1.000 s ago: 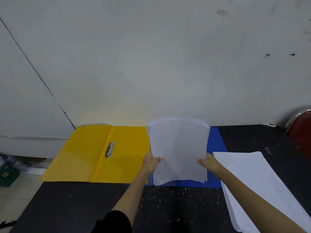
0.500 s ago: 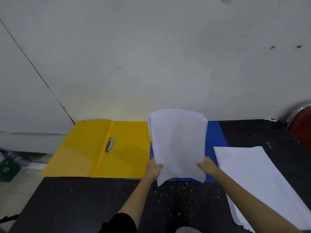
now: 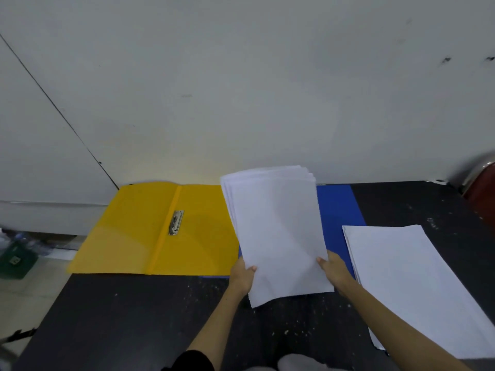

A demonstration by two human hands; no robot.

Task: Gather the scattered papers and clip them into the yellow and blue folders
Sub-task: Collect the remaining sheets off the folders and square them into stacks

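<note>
A stack of white papers point(image 3: 276, 228) is held up off the table, its top edges fanned slightly. My left hand point(image 3: 242, 274) grips its lower left side, thumb on the front. My right hand point(image 3: 333, 270) grips the lower right side the same way. The yellow folder point(image 3: 139, 234) lies open on the black table at the left, with a metal clip point(image 3: 176, 222) on its spine. The blue folder point(image 3: 338, 210) lies behind the held stack and is mostly hidden by it. A second pile of white papers point(image 3: 409, 279) lies flat at the right.
The black table point(image 3: 134, 322) is speckled with white crumbs and ends against a pale wall point(image 3: 241, 89). A red chair with a metal frame point(image 3: 482, 188) stands at the far right. On the floor at the left is a green object point(image 3: 16, 261).
The held stack has tilted and dropped lower toward the table, and its sheets now fan out a little at the top. Both hands keep their grip on it.
</note>
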